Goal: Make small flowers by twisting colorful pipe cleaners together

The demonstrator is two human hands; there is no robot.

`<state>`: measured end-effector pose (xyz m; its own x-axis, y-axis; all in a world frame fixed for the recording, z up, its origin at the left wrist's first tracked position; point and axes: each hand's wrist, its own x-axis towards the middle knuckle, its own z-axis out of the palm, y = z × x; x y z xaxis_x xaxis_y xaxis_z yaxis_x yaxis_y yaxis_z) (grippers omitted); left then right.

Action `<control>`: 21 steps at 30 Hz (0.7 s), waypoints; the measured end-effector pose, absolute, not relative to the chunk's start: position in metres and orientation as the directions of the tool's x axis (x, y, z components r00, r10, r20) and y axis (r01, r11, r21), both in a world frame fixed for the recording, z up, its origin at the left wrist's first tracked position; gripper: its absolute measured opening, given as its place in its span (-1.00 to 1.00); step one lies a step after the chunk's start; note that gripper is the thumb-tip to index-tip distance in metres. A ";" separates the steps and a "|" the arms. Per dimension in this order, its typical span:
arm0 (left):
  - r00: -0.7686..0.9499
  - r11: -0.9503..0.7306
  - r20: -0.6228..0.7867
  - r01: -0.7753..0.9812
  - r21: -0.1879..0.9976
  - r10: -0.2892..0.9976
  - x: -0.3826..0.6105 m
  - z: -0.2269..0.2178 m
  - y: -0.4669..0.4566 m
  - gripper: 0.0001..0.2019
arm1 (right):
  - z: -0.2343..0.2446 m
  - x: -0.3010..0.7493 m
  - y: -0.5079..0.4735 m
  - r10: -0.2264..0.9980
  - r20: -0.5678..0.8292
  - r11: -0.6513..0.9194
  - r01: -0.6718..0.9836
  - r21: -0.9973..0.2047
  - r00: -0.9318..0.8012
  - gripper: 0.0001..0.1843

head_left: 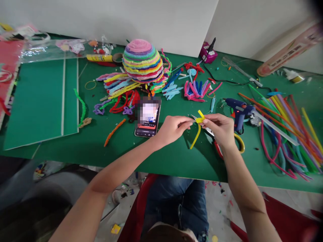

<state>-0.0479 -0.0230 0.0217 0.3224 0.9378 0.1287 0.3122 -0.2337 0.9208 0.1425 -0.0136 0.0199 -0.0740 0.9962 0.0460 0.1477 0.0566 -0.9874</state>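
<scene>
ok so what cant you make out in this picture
All in the head view:
Scissors: middle hidden by the right hand.
Phone: part of its screen masked by pixelation.
Yellow strip: the pinched part covered by the right fingertips.
Pink container: printing too blurred to read.
Bundle of coloured sticks: some ends cut off by the right edge.
</scene>
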 end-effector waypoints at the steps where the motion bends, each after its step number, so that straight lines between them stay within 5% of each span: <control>1: 0.320 -0.236 0.134 0.307 0.922 0.938 -0.047 0.022 -0.024 -0.79 | 0.017 0.139 -0.014 0.996 0.034 0.043 0.123 -0.991 -0.077 -0.76; 8: 0.331 -0.097 0.046 0.137 0.986 0.943 -0.044 0.023 -0.025 -0.65 | 0.012 0.135 -0.011 0.992 0.095 0.104 0.103 -0.989 -0.086 -0.70; 13: 0.336 0.135 -0.103 -0.072 0.988 0.936 -0.044 0.021 -0.018 -0.80 | 0.015 0.143 -0.010 0.959 0.234 0.268 0.245 -0.932 -0.158 -0.72; 17: 0.369 0.246 -0.183 -0.132 0.960 0.911 -0.044 0.020 -0.015 -0.73 | 0.011 0.143 -0.011 0.764 0.550 0.636 0.533 -0.558 -0.337 -0.76; 21: 0.366 0.229 -0.181 -0.091 0.969 0.913 -0.044 0.016 -0.014 -0.68 | 0.007 0.142 -0.012 0.575 0.648 0.793 0.534 -0.293 -0.500 -0.79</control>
